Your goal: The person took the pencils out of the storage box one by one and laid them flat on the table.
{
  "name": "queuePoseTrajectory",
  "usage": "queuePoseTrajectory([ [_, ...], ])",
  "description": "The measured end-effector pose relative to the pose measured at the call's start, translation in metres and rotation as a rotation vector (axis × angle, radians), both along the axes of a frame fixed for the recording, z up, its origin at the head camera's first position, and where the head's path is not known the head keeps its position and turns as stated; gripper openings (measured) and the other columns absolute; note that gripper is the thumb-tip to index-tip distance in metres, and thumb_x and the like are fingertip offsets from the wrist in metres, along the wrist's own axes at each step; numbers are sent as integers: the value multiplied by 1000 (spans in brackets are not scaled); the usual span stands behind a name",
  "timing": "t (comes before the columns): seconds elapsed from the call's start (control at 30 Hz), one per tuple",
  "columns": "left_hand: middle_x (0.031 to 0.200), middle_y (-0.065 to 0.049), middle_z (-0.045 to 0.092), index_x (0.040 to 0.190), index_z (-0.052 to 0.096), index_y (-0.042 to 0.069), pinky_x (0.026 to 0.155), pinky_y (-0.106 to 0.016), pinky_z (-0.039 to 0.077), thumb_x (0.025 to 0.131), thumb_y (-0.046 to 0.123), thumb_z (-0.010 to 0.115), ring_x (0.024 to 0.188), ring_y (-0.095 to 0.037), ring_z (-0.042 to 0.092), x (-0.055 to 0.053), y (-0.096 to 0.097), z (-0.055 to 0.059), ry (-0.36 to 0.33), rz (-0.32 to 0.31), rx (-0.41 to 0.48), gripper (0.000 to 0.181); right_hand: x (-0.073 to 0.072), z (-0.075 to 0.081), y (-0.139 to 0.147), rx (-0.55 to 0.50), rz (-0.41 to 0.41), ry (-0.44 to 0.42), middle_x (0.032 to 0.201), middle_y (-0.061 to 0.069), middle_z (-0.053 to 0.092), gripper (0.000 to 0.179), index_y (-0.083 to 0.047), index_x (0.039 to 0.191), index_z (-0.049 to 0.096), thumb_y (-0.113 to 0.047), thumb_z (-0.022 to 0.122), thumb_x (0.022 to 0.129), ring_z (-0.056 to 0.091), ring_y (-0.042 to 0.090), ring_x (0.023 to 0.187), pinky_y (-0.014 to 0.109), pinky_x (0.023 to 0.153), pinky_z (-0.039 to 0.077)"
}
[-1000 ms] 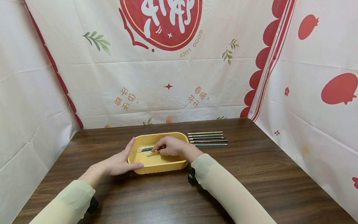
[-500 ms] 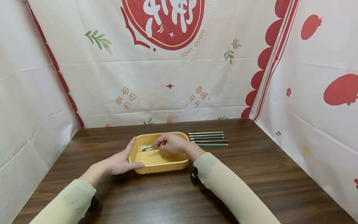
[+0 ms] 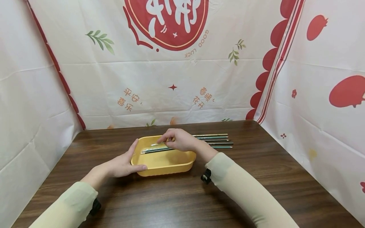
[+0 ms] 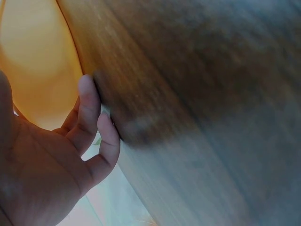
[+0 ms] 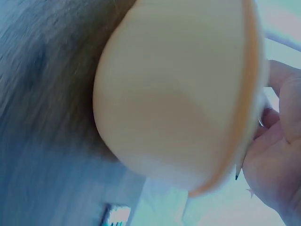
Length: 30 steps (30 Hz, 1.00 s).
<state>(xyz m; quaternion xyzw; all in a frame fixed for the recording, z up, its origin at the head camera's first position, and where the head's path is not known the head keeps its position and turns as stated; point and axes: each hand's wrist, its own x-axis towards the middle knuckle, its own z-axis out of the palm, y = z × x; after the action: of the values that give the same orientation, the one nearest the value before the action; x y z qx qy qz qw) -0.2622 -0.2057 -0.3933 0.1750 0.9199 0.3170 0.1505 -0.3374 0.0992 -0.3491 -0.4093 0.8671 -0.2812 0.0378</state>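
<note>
Below centre, we see the left hand (image 3: 121, 165) gripping a yellow tray (image 3: 168, 171) at its left end; apart from it, the right hand (image 3: 182, 140) pinches a pencil (image 3: 156, 144). More pencils (image 3: 154, 151) lie inside; a pencil row (image 3: 223, 147) lies right of centre.

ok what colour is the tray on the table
Plain yellow: the tray shows best in the head view.
</note>
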Motion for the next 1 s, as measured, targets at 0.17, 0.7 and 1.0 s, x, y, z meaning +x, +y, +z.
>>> queuePoseTrajectory([
  [0.17, 178, -36, 17, 174, -22, 15, 127, -70, 32, 98, 63, 75, 159, -51, 37, 0, -1, 0, -1, -2, 2, 132, 6, 8, 17, -36, -13, 6, 116, -5, 75, 29, -24, 125, 85, -9, 66, 108, 62, 11, 95, 28, 81, 52],
  [0.7, 179, -34, 14, 174, -22, 15, 128, -69, 30, 98, 66, 74, 162, -51, 33, 0, -1, 0, 7, -3, -4, 133, 15, 9, 92, -91, -157, 28, 119, -5, 75, 29, -29, 124, 84, -11, 70, 106, 61, 17, 91, 30, 76, 54],
  [1.0, 179, -35, 14, 174, -22, 14, 128, -69, 30, 98, 66, 74, 162, -50, 32, -2, -2, -1, 8, -5, -1, 133, 9, 3, 141, -122, -241, 65, 114, 0, 76, 25, -22, 124, 85, -10, 73, 105, 61, 18, 96, 30, 81, 53],
])
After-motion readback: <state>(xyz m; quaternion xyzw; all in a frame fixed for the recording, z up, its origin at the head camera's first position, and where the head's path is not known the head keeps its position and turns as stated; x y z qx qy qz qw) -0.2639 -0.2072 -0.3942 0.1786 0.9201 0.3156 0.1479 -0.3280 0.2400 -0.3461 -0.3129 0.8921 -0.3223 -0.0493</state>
